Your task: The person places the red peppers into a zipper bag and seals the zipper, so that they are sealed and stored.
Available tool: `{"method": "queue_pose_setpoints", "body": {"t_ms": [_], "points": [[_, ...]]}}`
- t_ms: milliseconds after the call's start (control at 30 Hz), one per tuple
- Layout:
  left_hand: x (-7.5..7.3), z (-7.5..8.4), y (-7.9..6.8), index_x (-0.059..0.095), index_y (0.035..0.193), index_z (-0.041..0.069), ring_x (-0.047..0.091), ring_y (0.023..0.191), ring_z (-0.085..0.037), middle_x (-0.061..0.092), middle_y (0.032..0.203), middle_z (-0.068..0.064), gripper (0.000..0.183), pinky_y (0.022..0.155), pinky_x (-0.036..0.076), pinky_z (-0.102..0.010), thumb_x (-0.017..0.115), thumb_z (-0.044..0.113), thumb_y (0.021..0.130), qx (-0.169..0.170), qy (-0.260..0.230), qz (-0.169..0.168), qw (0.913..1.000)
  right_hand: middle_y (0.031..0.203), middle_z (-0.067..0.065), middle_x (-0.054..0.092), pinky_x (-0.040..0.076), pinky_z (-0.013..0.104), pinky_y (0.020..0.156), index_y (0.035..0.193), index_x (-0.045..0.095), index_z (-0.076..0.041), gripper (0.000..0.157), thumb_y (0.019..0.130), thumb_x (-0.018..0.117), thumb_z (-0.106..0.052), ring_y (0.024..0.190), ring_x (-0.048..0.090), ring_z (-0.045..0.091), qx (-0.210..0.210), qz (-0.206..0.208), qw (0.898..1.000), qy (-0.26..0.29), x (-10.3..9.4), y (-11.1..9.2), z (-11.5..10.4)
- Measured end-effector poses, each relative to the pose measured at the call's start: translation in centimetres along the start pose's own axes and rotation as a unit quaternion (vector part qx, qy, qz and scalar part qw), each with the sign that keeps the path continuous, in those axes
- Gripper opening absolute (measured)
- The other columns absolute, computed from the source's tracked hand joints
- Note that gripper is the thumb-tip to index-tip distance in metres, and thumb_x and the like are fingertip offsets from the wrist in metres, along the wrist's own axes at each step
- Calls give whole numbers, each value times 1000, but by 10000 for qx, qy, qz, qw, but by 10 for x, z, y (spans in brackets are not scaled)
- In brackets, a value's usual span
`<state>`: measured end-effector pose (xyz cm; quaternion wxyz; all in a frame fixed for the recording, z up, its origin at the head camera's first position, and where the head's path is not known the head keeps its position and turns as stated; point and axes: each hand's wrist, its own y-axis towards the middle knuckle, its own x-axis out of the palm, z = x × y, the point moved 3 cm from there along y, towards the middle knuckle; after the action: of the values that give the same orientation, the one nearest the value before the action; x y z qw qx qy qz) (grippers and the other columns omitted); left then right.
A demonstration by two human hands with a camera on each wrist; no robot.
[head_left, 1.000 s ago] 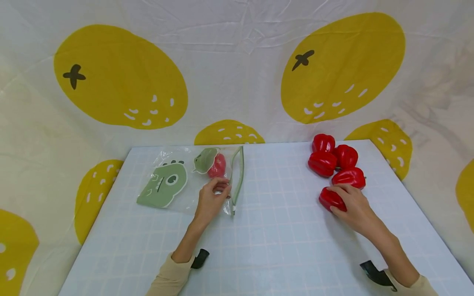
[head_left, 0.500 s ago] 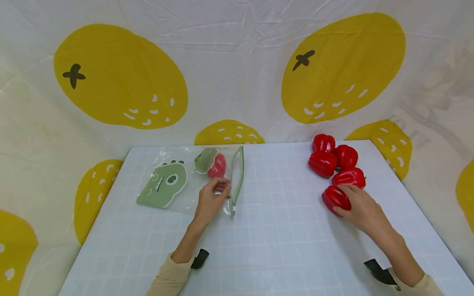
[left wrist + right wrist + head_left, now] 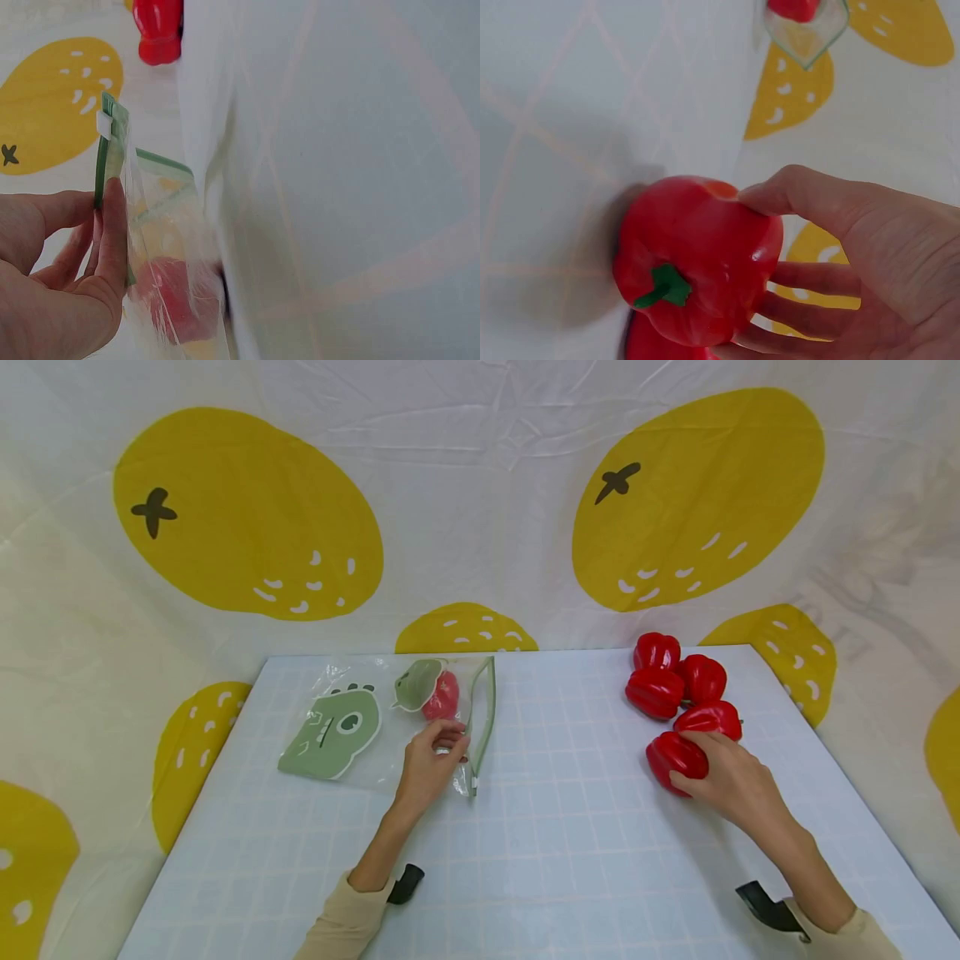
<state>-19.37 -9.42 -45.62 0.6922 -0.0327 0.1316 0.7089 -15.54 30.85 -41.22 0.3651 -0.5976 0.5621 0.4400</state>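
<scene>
My left hand pinches the green-edged mouth of a clear zip bag between thumb and fingers. A green dinosaur face is printed on the bag, and a red thing shows through the plastic near the mouth. The left wrist view shows the mouth gaping, with a white slider on its green edge. At the right, my right hand grips a red bell pepper, thumb on one side and fingers on the other. Its green stem faces the right wrist camera.
Several more red bell peppers lie grouped just behind the right hand, near the table's back right corner. The pale checked table spans the space between the hands. A curtain with yellow fruit prints stands behind it.
The right hand has shifted slightly, and the pepper in it has turned, showing more of its side. The left hand and the bag have stayed in place.
</scene>
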Motion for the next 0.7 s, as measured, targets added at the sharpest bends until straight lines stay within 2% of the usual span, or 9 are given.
{"method": "queue_pose_setpoints", "body": {"t_ms": [300, 433, 533, 700], "points": [[1, 0, 0, 70, 110, -6, 69, 87, -33, 70, 98, -21, 19, 69, 62, -28, 74, -2, 92, 42, -208, 22, 9998, 121, 31, 62, 58, 64, 75, 134, 57, 8, 78, 69, 94, -14, 109, 57, 49, -193, 519, 9972, 510, 0, 7, -9], [2, 1, 0, 68, 110, -11, 69, 88, -38, 69, 99, -26, 20, 70, 63, -34, 72, -5, 92, 55, -199, 31, 9998, 122, 30, 61, 58, 66, 74, 134, 57, 7, 77, 68, 94, -12, 110, 56, 48, -367, 869, 9930, 707, 2, 10, -12], [2, 9, -2, 66, 109, -15, 68, 88, -43, 68, 98, -29, 19, 71, 62, -39, 70, -9, 91, 16, -161, 11, 9999, 123, 28, 62, 57, 67, 74, 134, 58, 5, 76, 68, 94, -9, 111, 55, 46, -474, 1116, 9886, 892, 5, 14, -15], [-1, 35, -10, 65, 107, -17, 67, 86, -45, 67, 97, -32, 17, 71, 62, -40, 68, -12, 90, 60, -165, -34, 9998, 127, 26, 62, 57, 66, 78, 136, 58, 3, 75, 71, 92, -9, 112, 56, 43, -443, 1309, 9818, 1301, 14, 22, -18]]}}
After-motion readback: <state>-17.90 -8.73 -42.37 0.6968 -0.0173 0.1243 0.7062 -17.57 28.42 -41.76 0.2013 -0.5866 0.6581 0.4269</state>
